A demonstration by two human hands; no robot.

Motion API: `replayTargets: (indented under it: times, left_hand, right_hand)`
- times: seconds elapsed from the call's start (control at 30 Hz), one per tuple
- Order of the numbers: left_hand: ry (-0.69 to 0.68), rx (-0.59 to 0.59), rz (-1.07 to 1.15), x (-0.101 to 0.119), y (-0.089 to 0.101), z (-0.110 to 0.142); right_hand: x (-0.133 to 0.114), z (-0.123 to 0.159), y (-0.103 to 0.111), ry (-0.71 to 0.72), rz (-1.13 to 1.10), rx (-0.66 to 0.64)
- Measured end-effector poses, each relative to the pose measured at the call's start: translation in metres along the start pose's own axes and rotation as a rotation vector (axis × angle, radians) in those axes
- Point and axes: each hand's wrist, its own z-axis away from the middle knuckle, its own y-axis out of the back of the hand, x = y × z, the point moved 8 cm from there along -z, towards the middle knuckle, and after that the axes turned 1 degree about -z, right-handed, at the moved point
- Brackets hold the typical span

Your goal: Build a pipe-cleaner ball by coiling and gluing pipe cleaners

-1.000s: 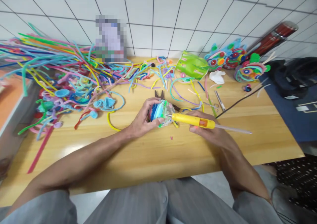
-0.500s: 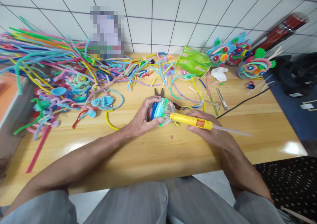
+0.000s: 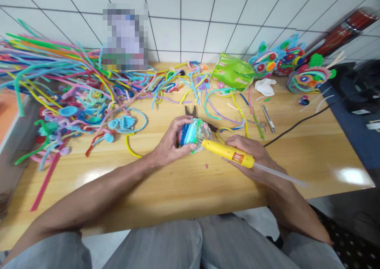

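My left hand (image 3: 172,142) is closed around a small rounded craft piece (image 3: 190,135), wound with blue, turquoise and green pipe cleaners; its right part looks clear or pale. In my right hand (image 3: 249,154) is a yellow hot glue gun (image 3: 225,151), a translucent glue stick (image 3: 279,174) sticking out of its back. The gun's nozzle meets, or nearly meets, the lower right side of the craft piece; contact is hard to tell. Just behind the piece lie pliers (image 3: 190,111), partly hidden by it and by my left hand.
Pipe cleaners (image 3: 68,59) in many colours heap at the left. Finished-looking animal heads (image 3: 308,77) stand at the back right beside a green packet (image 3: 233,73). A utility knife (image 3: 268,118), scissors (image 3: 258,124) and a black cord (image 3: 299,122) lie right of centre.
The glue gun has tilted, its back end lower, and its nozzle has shifted slightly down along the craft piece. My left hand keeps its hold almost unmoved.
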Motion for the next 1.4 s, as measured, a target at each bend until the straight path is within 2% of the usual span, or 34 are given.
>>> replayTargets:
  times: [0.3, 0.77, 0.93, 1.17, 1.4]
  left_hand:
    - [-0.002, -0.009, 0.005, 0.0016, -0.0004, -0.0012]
    - [-0.047, -0.001, -0.009, 0.0042, -0.0001, -0.0023]
    - [-0.052, -0.014, -0.027, 0.0039, -0.0007, -0.0017]
    - [-0.060, -0.017, -0.038, 0.0049, -0.0005, -0.0021]
    - [-0.073, -0.022, -0.048, 0.0045, -0.0012, -0.0016]
  right_hand:
    - [-0.0052, 0.0011, -0.0018, 0.109, 0.143, 0.053]
    - [-0.0067, 0.0035, -0.0010, 0.036, 0.105, 0.028]
    - [-0.0099, 0.0039, -0.0024, 0.043, 0.102, -0.017]
    - [-0.0093, 0.0047, -0.0017, 0.046, 0.164, 0.028]
    - [-0.0074, 0.0047, -0.0012, 0.035, 0.126, 0.052]
